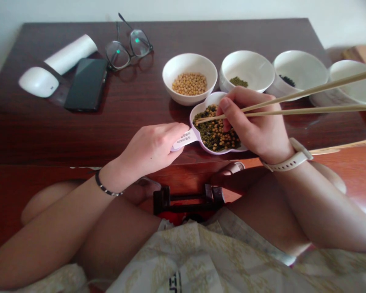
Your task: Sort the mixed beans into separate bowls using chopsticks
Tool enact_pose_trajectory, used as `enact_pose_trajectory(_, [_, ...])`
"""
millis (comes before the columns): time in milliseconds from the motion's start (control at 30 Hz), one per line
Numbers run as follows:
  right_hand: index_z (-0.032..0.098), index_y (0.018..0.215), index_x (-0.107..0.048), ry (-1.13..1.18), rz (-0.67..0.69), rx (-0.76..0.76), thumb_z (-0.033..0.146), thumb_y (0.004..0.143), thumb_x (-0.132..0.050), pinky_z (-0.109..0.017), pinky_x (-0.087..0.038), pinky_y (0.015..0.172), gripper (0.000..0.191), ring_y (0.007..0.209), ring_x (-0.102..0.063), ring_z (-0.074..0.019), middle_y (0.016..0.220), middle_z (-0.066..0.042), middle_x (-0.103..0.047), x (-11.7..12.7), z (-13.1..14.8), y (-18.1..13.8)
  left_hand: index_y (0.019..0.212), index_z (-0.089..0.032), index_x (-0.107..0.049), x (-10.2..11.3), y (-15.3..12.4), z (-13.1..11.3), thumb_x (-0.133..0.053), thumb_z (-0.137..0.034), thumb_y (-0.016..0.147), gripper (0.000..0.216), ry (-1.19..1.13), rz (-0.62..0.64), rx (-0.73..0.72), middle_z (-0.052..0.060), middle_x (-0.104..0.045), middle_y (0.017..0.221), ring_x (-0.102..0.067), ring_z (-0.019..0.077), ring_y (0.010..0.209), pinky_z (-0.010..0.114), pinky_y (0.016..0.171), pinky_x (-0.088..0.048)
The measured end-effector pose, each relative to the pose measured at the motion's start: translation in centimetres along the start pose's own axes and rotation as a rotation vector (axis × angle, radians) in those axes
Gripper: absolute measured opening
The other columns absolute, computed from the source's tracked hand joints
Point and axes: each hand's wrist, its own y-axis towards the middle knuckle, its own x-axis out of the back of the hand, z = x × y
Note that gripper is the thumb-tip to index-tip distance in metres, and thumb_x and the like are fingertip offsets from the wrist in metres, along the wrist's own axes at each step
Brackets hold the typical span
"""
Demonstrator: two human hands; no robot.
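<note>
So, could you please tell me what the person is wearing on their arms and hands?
Both forearms are bare, with no sleeves or gloves. At the wrist of the left hand sits a thin dark bracelet with a few silvery sections. At the wrist of the right hand sits a white watch on a white strap.

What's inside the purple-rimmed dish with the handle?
Mixed green and yellow beans, with the tips of the chopsticks among them. The right hand covers the far right part of the dish, so its contents there are hidden.
</note>
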Motion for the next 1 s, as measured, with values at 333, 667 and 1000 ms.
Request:
enact_pose_trajectory(333, [0.021,0.087,-0.07,-0.005,-0.01,0.044,0.054,0.11,-0.059,-0.034,-0.043,0.071,0.042,0.069,-0.058,-0.0152,0.074,-0.003,-0.067,-0.06,0.0,0.2,0.124,-0.02,-0.071,0.13,0.26,-0.16,-0.06,-0.022,0.099,0.027,-0.091,0.019,0.037,0.007,-0.077,0.108,-0.076,0.0238,0.099,0.033,0.084,-0.061])
enact_pose_trajectory(667, [0.016,0.087,-0.07,0.012,-0.025,0.104,0.044,0.111,-0.058,-0.031,-0.039,0.07,0.039,0.067,-0.055,-0.0121,0.073,-0.003,-0.065,-0.16,0.02,0.26,0.124,-0.021,-0.07,0.03,0.21,-0.12,-0.06,-0.023,0.098,0.028,-0.094,0.012,0.053,0.007,-0.076,0.108,-0.076,0.0247,0.101,0.036,0.086,-0.062])
enact_pose_trajectory(1000, [0.017,0.091,-0.071,-0.011,-0.002,0.076,0.047,0.111,-0.058,-0.03,-0.039,0.065,0.038,0.062,-0.056,-0.0115,0.07,-0.002,-0.066,0.0,0.04,0.16,0.124,-0.015,-0.07,0.34,0.24,-0.35,-0.056,-0.024,0.104,0.026,-0.02,0.028,0.035,0.008,-0.078,0.111,-0.075,0.0218,0.101,0.034,0.088,-0.062])
